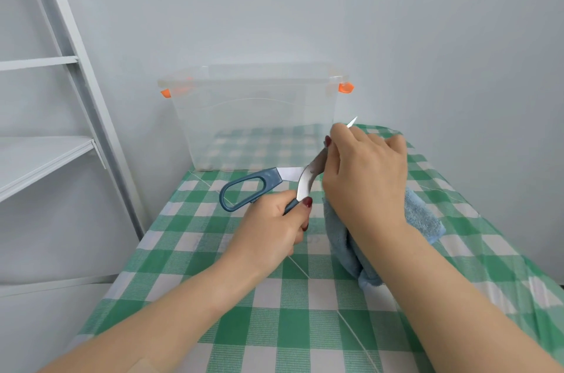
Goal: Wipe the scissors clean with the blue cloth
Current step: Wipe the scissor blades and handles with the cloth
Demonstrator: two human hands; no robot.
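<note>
Two bare forearms (171,311), a left hand (271,229) and a right hand (366,177), visible fingernails (307,202) lacquered glossy dark red.

Box (253,128) sits at twelve o'clock on the table (195,253), wall behind it, and the scissors (271,178) are up at the centre, just in front of the box. Left grip (274,229) has the handle from seven o'clock, and right grip (366,171) pinches the blade at two o'clock. Cloth (424,217) lies on the table at four o'clock under the right wrist, and the shelf rack (45,159) stands beside the table at nine o'clock.
</note>
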